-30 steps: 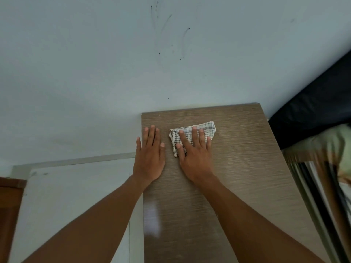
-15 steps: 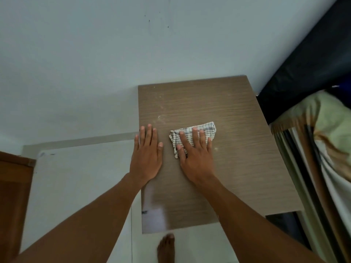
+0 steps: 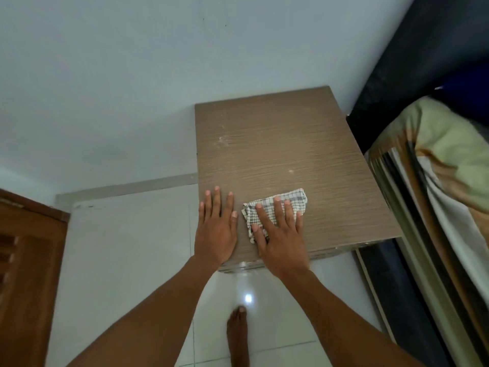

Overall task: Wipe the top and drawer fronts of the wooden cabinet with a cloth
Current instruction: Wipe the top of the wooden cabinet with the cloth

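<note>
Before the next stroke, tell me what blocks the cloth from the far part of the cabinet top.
Nothing visible does. The cloth lies flat under the right hand; the cabinet top beyond it is bare.

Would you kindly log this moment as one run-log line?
right hand flat on checked cloth | left hand flat on cabinet top | drawer fronts barely visible

**Checked cloth on the wooden cabinet top**

The wooden cabinet [image 3: 277, 144] stands against a pale wall, seen from above. Its top is a flat rectangular panel of grey-brown wood grain, with a few pale specks and smudges toward the far left and middle. A thin strip of its front face shows below the near edge. The cloth [image 3: 288, 202], white with a dark grid check, lies folded and slightly crumpled on the top, near the front edge, left of centre.
</note>
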